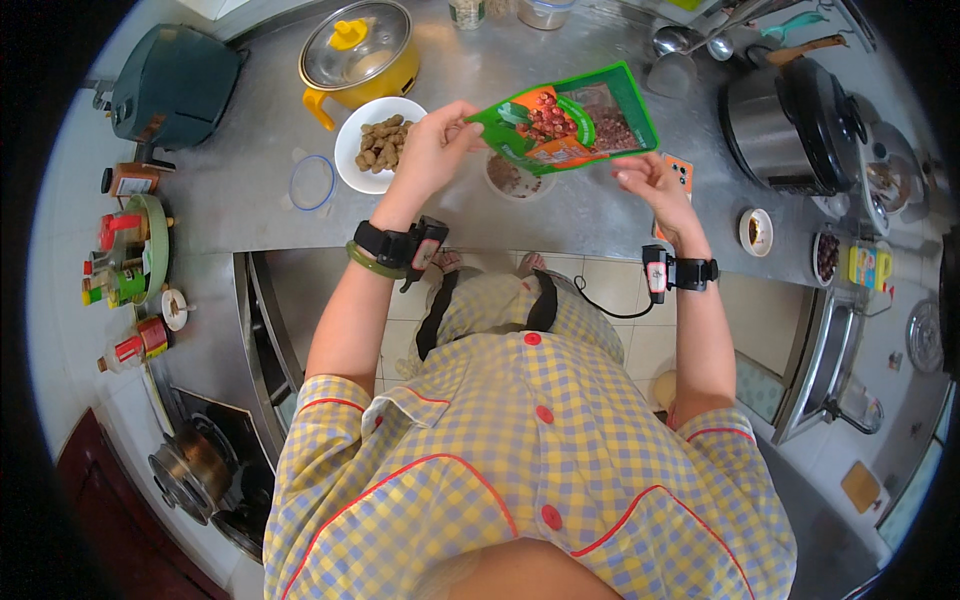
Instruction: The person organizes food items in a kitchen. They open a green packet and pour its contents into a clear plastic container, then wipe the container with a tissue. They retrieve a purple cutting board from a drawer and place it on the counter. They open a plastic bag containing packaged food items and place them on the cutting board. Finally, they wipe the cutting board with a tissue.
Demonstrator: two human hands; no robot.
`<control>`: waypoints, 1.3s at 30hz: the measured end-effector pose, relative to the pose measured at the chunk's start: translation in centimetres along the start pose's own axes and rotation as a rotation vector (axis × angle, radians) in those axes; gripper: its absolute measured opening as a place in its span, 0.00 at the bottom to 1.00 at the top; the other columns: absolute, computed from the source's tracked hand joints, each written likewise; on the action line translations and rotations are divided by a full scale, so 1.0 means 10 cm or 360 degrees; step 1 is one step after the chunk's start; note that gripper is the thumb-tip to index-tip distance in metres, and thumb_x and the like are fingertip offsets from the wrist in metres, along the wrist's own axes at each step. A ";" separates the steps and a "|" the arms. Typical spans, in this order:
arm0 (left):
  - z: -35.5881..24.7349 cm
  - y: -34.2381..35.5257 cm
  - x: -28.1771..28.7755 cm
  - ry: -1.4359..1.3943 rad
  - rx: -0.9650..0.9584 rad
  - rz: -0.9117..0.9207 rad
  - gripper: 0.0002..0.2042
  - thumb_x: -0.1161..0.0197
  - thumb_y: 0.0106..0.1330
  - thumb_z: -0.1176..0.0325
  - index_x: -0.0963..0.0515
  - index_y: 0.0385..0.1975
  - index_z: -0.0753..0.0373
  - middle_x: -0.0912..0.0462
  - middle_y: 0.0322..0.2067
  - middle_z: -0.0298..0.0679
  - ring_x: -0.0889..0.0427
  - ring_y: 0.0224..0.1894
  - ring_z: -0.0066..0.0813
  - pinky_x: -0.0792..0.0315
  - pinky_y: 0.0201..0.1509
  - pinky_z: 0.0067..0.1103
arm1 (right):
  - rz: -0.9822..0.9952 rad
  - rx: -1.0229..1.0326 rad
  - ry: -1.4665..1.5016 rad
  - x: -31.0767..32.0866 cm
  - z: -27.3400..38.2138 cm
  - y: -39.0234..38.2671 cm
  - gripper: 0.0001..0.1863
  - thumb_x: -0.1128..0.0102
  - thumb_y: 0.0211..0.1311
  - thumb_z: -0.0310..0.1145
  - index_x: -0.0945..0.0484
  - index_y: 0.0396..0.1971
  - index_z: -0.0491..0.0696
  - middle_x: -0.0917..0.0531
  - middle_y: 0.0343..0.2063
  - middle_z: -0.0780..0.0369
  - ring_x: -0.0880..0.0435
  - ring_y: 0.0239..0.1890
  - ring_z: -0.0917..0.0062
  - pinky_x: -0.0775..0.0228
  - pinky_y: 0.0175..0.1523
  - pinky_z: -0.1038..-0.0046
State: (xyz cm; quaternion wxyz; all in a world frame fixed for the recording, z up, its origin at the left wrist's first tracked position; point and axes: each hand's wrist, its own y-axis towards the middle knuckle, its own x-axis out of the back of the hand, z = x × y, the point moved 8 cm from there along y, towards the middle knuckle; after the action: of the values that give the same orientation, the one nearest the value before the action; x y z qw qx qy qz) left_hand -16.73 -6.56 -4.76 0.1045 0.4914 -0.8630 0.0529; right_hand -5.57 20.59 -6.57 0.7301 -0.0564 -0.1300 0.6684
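Note:
My left hand (443,140) pinches the left end of a green pouch (568,120) with an orange label and a clear window showing brown contents. My right hand (648,182) has bent fingers at the pouch's lower right edge; whether they grip it is unclear. Partly hidden below the pouch is a pale bowl (513,178) with small brown pieces. A white bowl (356,146) of knobbly tan items, apparently peanuts in shells, stands beside my left hand. An orange flat object (678,170) lies behind my right hand.
A yellow lidded pot (365,90) stands at back left, a round lid (311,183) nearer. At right are a black-and-steel cooker (765,120), a small dish (755,231) and utensils (700,45). Bottles in a green tray (150,250) line the left edge.

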 end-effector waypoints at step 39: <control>0.02 -0.10 -0.03 0.0339 0.0025 -0.0078 0.05 0.45 0.63 0.75 0.27 0.35 0.68 0.18 0.26 0.35 0.18 0.31 0.20 0.27 0.33 0.15 | 0.0002 -0.0011 0.0154 -0.41 0.02 0.10 0.10 0.47 0.62 0.27 0.23 0.36 0.35 0.17 0.29 0.58 0.18 0.31 0.81 0.25 0.38 0.81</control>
State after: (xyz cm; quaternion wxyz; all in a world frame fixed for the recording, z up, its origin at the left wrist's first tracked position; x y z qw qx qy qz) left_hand -15.76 -6.81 -5.05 0.1932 0.5047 -0.8343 0.1091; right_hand -6.87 16.65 -7.14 0.7350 -0.0914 -0.0968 0.6649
